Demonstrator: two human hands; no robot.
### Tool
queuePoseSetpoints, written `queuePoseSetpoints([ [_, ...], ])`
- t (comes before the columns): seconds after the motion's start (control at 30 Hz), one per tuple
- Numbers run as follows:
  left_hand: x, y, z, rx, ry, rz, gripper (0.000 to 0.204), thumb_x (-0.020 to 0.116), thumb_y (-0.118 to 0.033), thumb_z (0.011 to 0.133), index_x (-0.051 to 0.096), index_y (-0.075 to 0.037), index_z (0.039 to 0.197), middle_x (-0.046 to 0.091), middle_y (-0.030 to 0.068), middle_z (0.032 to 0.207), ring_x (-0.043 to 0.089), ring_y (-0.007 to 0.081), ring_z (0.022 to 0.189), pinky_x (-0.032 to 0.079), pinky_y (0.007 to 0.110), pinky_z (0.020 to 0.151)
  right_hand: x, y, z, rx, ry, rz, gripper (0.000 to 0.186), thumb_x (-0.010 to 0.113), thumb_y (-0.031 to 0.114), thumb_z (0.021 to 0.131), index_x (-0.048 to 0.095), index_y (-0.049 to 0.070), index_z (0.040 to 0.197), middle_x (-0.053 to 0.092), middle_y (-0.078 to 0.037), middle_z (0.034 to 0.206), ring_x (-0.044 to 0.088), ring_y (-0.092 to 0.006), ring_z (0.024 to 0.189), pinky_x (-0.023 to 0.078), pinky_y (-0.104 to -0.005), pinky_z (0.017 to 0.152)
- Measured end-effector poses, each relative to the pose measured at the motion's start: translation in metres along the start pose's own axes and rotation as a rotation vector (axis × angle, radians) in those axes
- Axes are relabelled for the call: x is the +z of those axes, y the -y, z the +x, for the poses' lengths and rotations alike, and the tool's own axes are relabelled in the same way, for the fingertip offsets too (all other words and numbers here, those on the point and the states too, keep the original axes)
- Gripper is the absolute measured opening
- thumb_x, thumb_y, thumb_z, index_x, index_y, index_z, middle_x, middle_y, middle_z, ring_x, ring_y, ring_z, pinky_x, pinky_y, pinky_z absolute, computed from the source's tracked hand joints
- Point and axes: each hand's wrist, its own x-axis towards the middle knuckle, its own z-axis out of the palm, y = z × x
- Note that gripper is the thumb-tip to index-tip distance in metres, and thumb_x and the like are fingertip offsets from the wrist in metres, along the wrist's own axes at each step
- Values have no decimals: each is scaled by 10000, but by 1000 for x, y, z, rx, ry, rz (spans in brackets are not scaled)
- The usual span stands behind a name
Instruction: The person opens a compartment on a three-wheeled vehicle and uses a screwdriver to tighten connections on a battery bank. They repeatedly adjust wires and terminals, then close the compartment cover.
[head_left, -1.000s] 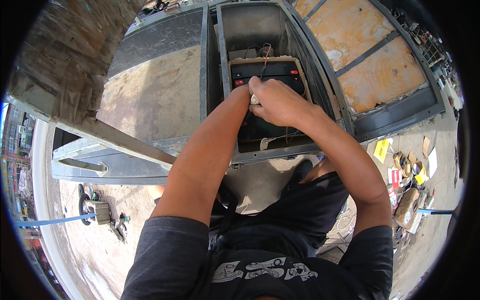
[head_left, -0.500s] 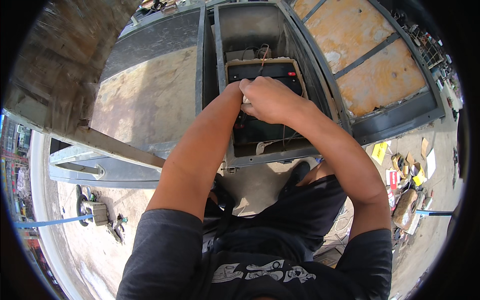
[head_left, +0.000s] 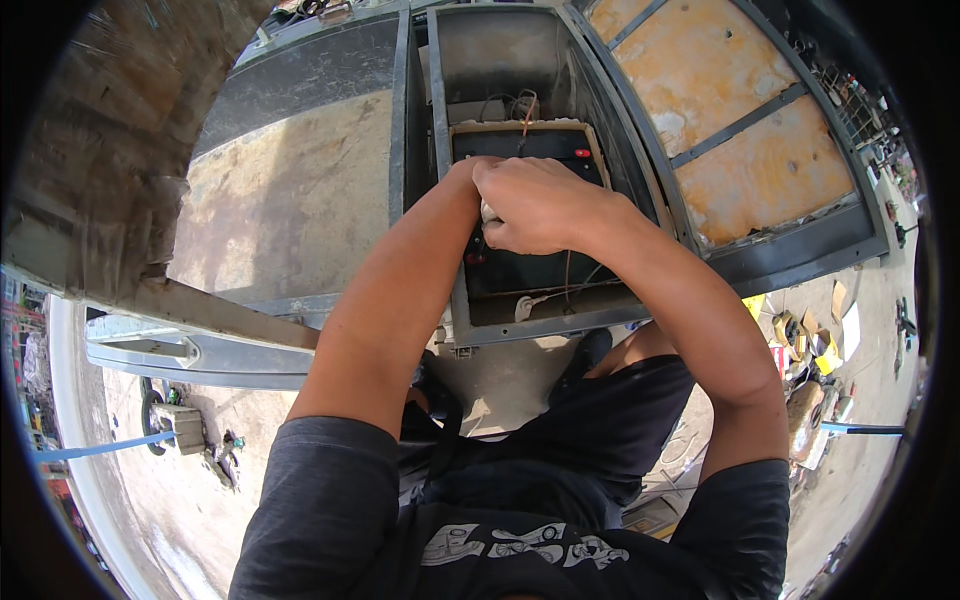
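The person stands over a metal box (head_left: 490, 50), both arms stretched forward, the wrists meeting above its opening. The right hand (head_left: 535, 205) is bent inward, its fingers curled closed around a small pale piece (head_left: 488, 212) that peeks out by the thumb — what it is, I can't make out from here. The left hand (head_left: 480, 170) is mostly tucked behind the right one, so I can't tell whether its fingers are apart or gripping something. Right below the two hands sit the black batteries (head_left: 530, 272), down inside the box, partly covered from my view by the hands and forearms; whether a hand touches them I can't say. A red terminal (head_left: 582, 153) shows beyond the right hand, a little to its right, and a reddish-brown wire (head_left: 527, 110) rises past the far side of the knuckles. Nearer the person, a white wire end (head_left: 523, 308) lies by the box's front edge, below the right hand. To the right of the box is a framed panel (head_left: 730, 110) with worn orange-brown boards — to the left, a flat, stained deck (head_left: 290, 190).
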Motion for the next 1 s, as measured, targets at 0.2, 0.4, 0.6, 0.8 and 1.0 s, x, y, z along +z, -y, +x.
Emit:
queuePoseSetpoints([
  [0.2, -3, 1, -1, 16, -11, -25, 253, 649, -142, 820, 721, -4, 1019, 702, 194, 1087, 668, 355, 998, 525, 429, 826, 1, -2, -1, -45, -13, 32, 218, 696, 169, 798, 697, -49, 802, 696, -244, 855, 685, -394, 884, 551, -470, 794],
  [0.4, -7, -1, -2, 26, -13, -34, 253, 649, -144, 821, 721, -7, 1021, 702, 190, 1086, 668, 351, 995, 524, 428, 824, -4, -2, -1, -71, 34, -18, 352, 687, 243, 841, 617, -93, 917, 669, -267, 825, 660, -431, 819, 523, -488, 746],
  [0.6, -10, -1, -3, 30, -23, -49, 253, 650, -147, 822, 720, -9, 1023, 703, 186, 1085, 669, 347, 992, 523, 427, 822, 3, 2, -2, -25, -21, 57, 368, 614, 249, 876, 572, -115, 914, 653, -274, 767, 655, -438, 790, 514, -505, 722],
  [0.8, -15, -2, -3, 31, -25, -68, 253, 650, -149, 824, 720, -11, 1024, 704, 182, 1084, 669, 343, 989, 522, 426, 820, 1, 1, -8, -72, -104, 4, 371, 596, 279, 917, 555, -89, 918, 648, -269, 749, 649, -448, 772, 507, -515, 713],
  [1.0, -19, -4, -1, 45, -37, -104, 254, 651, -151, 825, 719, -13, 1026, 705, 179, 1083, 669, 340, 986, 521, 425, 817, 9, -6, -6, -52, -22, 74, 330, 596, 230, 939, 541, -95, 950, 653, -272, 791, 658, -429, 831, 503, -512, 754],
])
